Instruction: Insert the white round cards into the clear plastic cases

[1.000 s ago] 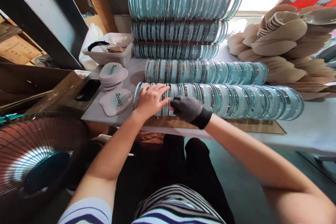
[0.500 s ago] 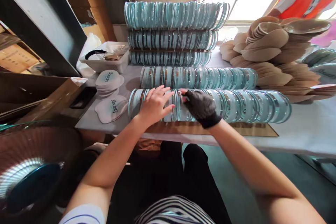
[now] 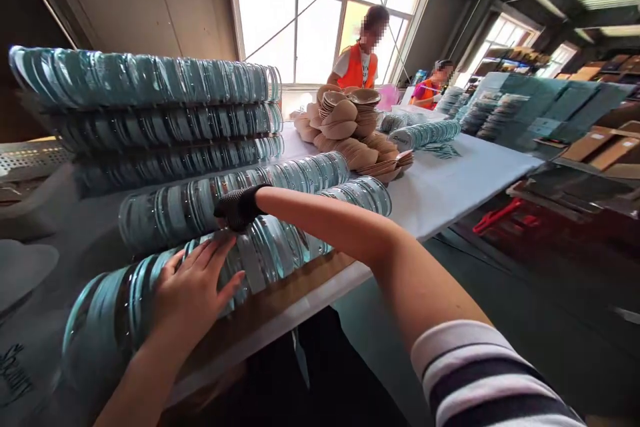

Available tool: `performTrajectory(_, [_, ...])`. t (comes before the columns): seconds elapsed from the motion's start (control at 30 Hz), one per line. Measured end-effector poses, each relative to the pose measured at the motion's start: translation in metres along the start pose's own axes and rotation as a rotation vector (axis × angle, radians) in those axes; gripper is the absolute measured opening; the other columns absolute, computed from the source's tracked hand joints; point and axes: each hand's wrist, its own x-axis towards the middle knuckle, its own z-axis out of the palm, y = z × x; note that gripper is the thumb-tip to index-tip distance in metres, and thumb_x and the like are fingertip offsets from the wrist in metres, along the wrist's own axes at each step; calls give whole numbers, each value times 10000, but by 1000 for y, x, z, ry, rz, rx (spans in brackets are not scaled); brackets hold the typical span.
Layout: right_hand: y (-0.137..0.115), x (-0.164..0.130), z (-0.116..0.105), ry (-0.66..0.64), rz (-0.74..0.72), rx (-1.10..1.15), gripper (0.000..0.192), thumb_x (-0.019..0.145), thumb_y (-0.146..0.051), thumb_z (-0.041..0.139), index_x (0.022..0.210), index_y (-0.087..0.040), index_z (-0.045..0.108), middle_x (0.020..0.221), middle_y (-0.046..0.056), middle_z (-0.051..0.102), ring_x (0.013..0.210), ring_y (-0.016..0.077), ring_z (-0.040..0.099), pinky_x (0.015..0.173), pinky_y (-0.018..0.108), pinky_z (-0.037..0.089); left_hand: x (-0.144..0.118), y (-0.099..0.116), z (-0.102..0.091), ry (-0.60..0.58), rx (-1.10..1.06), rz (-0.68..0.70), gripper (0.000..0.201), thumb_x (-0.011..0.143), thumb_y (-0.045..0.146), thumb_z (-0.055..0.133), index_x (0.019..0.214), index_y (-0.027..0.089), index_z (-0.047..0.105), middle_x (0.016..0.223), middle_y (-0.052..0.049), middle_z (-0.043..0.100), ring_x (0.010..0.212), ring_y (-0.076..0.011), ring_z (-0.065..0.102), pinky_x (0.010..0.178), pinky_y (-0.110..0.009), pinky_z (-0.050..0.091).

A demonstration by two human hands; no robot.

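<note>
A long row of nested clear plastic visors with teal edges [image 3: 270, 257] lies along the front of the table on a strip of brown cardboard [image 3: 280, 293]. My left hand [image 3: 193, 287] is bare and rests on this front row with its fingers spread. Just beyond its fingertips, my right hand [image 3: 237, 208] wears a dark fingerless glove and is at the top of the same row. Its fingers look curled, and the glove hides whatever is between them. Directly behind lies a second row of visors [image 3: 170, 207].
Stacked rows of visors [image 3: 150, 80] rise at the back left. Brown curved brim pieces [image 3: 340, 120] are heaped on the white table [image 3: 450, 190], with another visor row [image 3: 430, 133] beyond. A person in an orange vest [image 3: 356, 67] stands behind; another person [image 3: 427, 93] is farther right.
The view has swung to the right, bringing the far table and two people into sight. Both hands are still at the front row, close together.
</note>
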Motion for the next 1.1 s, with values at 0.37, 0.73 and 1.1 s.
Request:
performTrajectory(0.37, [-24,-75,93,433,-155,130,275,882,-227,479,1020,-136,698,947,107,716,806,184,629,653,263,382,6,11,-17,-85,-42,-108,526,912,449,546,1395,256,470,1434,-62,538,1294,-270,513,1107,-490,287])
performTrajectory(0.73, [-65,-83,209,548,-45,48,360,982,-245,381,1060,-230,733,1074,82,729,928,242,671,776,350,489,10,17,-35,-197,-24,-155,525,935,462,500,1402,224,470,1473,-72,493,1343,-249,457,1135,-475,276])
performTrajectory(1.1, [59,-29,41,209,191,64,441,856,-250,570,1293,-227,625,1176,83,701,1036,218,666,833,273,486,51,48,-6,-175,-33,-64,565,928,492,508,1392,170,478,1448,-84,518,1334,-238,459,1111,-461,343])
